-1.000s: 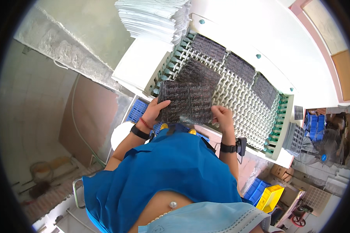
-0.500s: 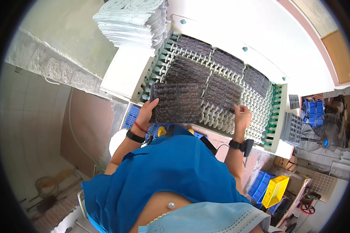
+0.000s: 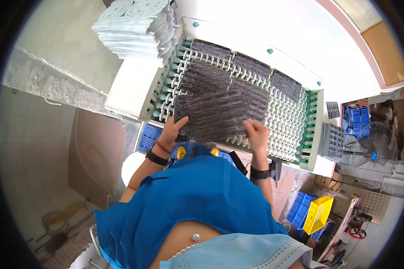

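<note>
My left hand (image 3: 170,129) grips the left edge of a small stack of dark circuit board panels (image 3: 180,105), its thumb on top. The fingers of my right hand (image 3: 256,134) are pinched at the right edge of the top panel (image 3: 215,115), which is smeared by motion and sits askew over the stack. Both hands are above the near side of a roller conveyor (image 3: 285,112) with rows of white wheels. More dark panels lie flat on the wheels, among them one in the far row (image 3: 252,66) and one in the nearer row (image 3: 256,96).
A tall pile of pale sheets (image 3: 134,27) stands at the conveyor's far left corner. Past its right end is a stack of grey panels (image 3: 332,141), with a fan (image 3: 368,148) beyond. Blue crates and a yellow crate (image 3: 318,215) are at lower right.
My right hand has come left from over the wheels to the held stack. The top panel has shifted right and turned off the stack. The whole view has shifted slightly.
</note>
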### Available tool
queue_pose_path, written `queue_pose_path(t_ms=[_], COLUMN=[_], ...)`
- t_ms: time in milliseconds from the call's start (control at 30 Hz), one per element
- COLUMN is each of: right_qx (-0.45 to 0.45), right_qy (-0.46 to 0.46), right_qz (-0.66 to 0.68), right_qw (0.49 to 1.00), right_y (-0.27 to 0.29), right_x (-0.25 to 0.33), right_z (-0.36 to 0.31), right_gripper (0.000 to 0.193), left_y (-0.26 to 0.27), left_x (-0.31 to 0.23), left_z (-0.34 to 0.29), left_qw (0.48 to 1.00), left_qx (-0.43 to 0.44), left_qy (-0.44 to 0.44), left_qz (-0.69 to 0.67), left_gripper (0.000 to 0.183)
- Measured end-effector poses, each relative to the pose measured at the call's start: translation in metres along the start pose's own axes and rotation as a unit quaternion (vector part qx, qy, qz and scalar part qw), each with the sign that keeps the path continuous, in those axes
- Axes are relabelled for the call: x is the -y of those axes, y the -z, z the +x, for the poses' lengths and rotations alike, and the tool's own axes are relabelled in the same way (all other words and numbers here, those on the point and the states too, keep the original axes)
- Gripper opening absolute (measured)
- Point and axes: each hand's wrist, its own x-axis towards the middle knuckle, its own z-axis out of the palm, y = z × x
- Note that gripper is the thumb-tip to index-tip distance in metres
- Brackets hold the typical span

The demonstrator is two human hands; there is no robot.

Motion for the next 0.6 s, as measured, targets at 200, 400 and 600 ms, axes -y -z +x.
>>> queue_pose_path(t_ms=[200, 400, 600], right_qx=[-0.264, -0.324, -0.097], right_qy=[0.022, 0.063, 0.301], right_qz=[-0.029, -0.435, -0.442], right_qw=[0.964, 0.838, 0.84], right_y=[0.18, 0.208, 0.018], right_x=[-0.063, -0.086, -0.009], right_z=[0.046, 0.08, 0.09], right_gripper=[0.027, 0.034, 0.033], left_y=[-0.002, 0.01, 0.015], left_x=[-0.009, -0.014, -0.017], left_z=[-0.017, -0.034, -0.047], left_qw=[1.0, 0.998, 0.997], left_qx=[-0.022, -0.04, -0.075], left_qy=[0.0, -0.01, -0.011], left_qz=[-0.019, -0.055, -0.024], left_gripper=[0.029, 0.032, 0.034])
